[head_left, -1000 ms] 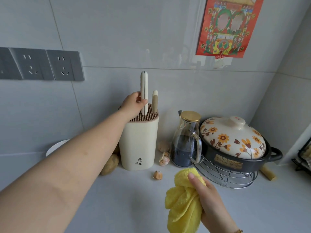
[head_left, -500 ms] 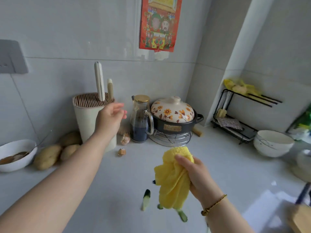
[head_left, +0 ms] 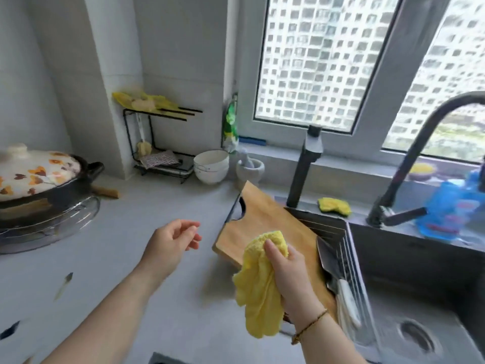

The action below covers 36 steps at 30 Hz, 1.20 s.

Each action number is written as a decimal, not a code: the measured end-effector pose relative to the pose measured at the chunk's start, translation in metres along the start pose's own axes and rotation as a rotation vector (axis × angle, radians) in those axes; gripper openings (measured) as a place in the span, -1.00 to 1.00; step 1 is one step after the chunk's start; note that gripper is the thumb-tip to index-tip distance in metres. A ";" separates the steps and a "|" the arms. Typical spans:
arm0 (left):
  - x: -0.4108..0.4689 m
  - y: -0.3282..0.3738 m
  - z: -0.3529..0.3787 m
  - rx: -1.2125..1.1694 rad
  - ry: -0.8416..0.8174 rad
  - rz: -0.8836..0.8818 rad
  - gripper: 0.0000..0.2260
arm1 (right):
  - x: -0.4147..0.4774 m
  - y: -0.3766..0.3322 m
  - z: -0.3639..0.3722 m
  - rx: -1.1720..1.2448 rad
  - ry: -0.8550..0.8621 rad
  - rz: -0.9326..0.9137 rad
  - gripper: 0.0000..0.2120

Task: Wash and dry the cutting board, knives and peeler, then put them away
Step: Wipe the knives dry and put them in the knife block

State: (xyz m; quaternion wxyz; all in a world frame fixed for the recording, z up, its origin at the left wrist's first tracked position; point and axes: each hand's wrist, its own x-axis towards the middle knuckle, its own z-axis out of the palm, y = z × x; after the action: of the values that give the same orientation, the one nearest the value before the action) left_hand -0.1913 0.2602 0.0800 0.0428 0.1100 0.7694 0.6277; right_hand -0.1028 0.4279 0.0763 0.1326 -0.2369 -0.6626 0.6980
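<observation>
The right hand [head_left: 287, 269] is closed around one yellow cloth [head_left: 258, 287], which hangs down from the fist. The left hand [head_left: 170, 243] is open and holds nothing; its fingers are loosely curled above the desk [head_left: 126, 258].

There are two hands, one cloth in the fist, one cutting board [head_left: 265, 222] and one big knife [head_left: 332, 261]. Two white bowls [head_left: 211, 166] sit stacked near the wall, and one flowered pot [head_left: 36, 177] stands on a wire stand at the left. One yellow sponge [head_left: 334, 206] lies behind the sink [head_left: 420, 298].

A moment ago the view faced the corner with the knife block, and the left hand was next to that block. Now the view faces the window and the sink, the block is out of sight, and the left hand is reaching toward the board. The cloth is in the same hand as before.

The cutting board is light brown wood with a cut-out handle at its far end. It lies tilted, partly on the desk and partly over a rack at the sink's edge. The knife has a wide grey blade and a white handle, and it lies on the rack just beside the board.
</observation>
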 end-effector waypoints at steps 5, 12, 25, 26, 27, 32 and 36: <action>0.028 0.003 0.141 0.127 -0.255 -0.055 -0.83 | 0.036 0.003 -0.119 -0.151 0.166 -0.032 -0.80; 0.019 -0.009 0.288 0.349 -0.614 -0.298 -0.91 | 0.060 0.013 -0.238 -0.168 0.361 0.051 -0.77; -0.004 -0.058 0.349 0.514 -0.763 -0.533 -0.72 | 0.066 0.043 -0.251 -0.089 0.456 0.215 -0.81; -0.003 -0.058 0.351 0.548 -0.784 -0.526 -0.75 | 0.066 0.044 -0.251 -0.095 0.461 0.215 -0.82; -0.001 -0.057 0.352 0.578 -0.807 -0.526 -0.77 | 0.065 0.045 -0.251 -0.096 0.465 0.217 -0.82; 0.010 -0.055 0.354 0.620 -0.801 -0.576 -0.81 | 0.060 0.053 -0.253 -0.099 0.460 0.243 -0.81; 0.013 -0.055 0.346 0.430 -0.808 -0.702 -0.92 | 0.061 0.060 -0.253 -0.094 0.450 0.244 -0.81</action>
State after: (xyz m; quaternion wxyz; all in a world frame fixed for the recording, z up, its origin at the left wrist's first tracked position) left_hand -0.1399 0.5835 -0.0446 0.5160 0.0853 0.7926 0.3135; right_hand -0.0189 0.6716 0.0050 0.1805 -0.4703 -0.6148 0.6068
